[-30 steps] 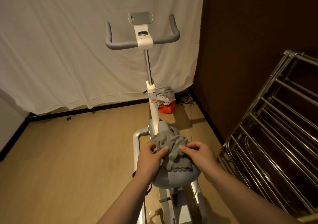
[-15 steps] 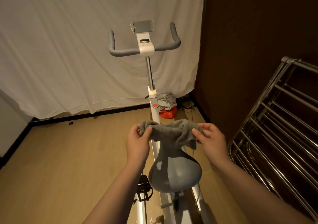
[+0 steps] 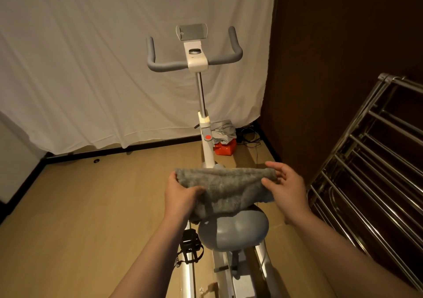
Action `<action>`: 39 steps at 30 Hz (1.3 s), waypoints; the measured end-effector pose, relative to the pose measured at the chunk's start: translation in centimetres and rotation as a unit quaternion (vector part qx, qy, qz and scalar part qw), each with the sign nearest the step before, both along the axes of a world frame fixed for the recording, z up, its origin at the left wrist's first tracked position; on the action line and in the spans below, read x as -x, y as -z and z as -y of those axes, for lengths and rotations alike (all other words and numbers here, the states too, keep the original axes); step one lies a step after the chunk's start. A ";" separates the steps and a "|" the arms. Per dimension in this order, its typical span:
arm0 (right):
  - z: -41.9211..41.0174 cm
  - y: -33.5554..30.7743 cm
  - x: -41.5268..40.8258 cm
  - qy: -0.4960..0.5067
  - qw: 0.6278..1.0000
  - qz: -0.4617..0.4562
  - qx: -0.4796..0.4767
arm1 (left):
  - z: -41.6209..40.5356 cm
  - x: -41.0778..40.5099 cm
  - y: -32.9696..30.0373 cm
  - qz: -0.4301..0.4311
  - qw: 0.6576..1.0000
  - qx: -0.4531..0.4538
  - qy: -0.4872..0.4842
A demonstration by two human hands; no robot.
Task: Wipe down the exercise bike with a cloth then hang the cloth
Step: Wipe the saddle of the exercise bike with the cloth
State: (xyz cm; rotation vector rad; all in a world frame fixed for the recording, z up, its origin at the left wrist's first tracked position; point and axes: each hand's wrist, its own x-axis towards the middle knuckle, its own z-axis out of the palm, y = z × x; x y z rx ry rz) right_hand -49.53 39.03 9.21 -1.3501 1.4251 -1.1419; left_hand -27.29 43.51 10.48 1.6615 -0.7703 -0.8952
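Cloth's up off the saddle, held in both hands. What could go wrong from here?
1. The right hand holds the cloth only at its end, thumb under and fingers fairly loose; that end might slip and drop onto the saddle or floor.
2. The cloth sags between the left hand and the right; its hanging edge may snag the saddle nose when moved.
3. The drying rack stands close on the right; a quick swing could knock its bars.

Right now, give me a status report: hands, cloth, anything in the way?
Left hand and right hand each pinch an end of the grey cloth, spread above the saddle. Drying rack stands at right. Nothing blocks the bike.
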 end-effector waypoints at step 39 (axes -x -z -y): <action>-3.7 -0.6 -5.4 -0.139 0.987 0.080 0.007 | 0.0 4.4 -1.0 -0.040 0.985 0.098 0.136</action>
